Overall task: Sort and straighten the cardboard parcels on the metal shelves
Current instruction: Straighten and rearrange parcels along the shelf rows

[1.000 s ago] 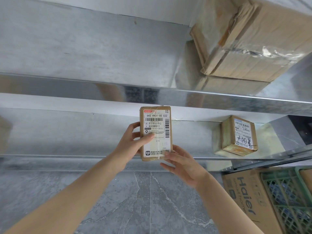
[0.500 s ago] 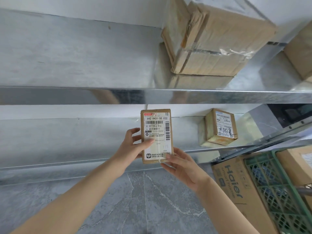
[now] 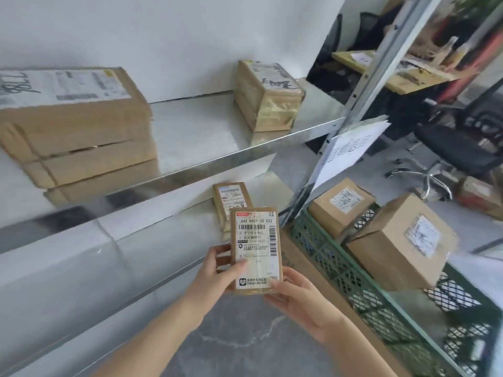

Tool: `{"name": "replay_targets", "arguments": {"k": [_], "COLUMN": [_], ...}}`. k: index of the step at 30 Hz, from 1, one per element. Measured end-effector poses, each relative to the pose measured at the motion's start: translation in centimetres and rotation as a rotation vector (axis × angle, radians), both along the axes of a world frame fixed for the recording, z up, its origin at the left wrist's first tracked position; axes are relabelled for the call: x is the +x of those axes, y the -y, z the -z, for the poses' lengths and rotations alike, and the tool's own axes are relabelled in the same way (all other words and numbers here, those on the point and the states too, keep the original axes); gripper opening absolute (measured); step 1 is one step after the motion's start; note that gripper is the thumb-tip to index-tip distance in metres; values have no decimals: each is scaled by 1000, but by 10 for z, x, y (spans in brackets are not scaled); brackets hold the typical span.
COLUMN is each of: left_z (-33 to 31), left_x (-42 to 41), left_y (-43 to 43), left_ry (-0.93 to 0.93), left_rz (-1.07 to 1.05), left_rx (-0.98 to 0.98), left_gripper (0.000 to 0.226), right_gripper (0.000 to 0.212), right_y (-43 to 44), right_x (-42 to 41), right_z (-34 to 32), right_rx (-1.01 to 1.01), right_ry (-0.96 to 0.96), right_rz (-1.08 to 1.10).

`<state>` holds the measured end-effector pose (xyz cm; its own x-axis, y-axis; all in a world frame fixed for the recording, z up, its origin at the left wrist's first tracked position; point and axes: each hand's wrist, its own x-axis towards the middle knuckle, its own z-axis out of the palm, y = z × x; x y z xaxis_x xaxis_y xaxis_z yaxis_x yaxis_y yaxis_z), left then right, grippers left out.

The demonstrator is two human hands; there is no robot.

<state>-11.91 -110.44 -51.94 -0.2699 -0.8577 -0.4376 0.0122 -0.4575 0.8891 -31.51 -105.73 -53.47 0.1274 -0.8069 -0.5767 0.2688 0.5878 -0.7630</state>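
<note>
A small flat cardboard parcel [image 3: 255, 248] with a white shipping label stands upright in front of the lower metal shelf [image 3: 81, 270]. My left hand [image 3: 217, 270] grips its left edge, thumb across the label. My right hand [image 3: 296, 297] holds its bottom right corner from below. Behind it a similar small parcel [image 3: 230, 202] sits on the lower shelf. On the upper metal shelf [image 3: 196, 131] a large flat box [image 3: 73, 123] lies at the left and a taped smaller box [image 3: 268, 96] stands at the right.
A green plastic crate [image 3: 367, 289] at the right holds two cardboard boxes [image 3: 400, 243] [image 3: 340, 205]. A paper sign [image 3: 345, 148] hangs on the shelf's metal upright [image 3: 362, 85]. An office chair [image 3: 449, 148] and a desk stand beyond. Grey tiled floor lies below.
The view has swung right and upward, bringing the crate, upright and office into sight. Both hands keep the same hold on the small parcel, which is now close to the shelf's right end.
</note>
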Motion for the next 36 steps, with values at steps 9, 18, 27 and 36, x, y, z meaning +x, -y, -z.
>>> {"name": "replay_targets", "arguments": {"k": [9,18,27,36], "left_z": [-56,-75,-7,144], "left_x": [-212,-444,-603,-640], "left_y": [-9,-45,-67,-68], "left_ry": [-13,12,310,744], "left_rz": [371,598,776,858], "left_rx": [-129,-154,-239,-110], "left_gripper": [43,31,47,52], "right_gripper": [65,65,32,25], "right_y": [-61,-116,-150,-122], "right_x": [-187,-393,-514,-532], "right_z": [-50,-73,-5,150], "right_rx": [-123,-157,28,326], "right_ry": [-47,-208,-241,-307], "right_rz": [376,662,757,650]}}
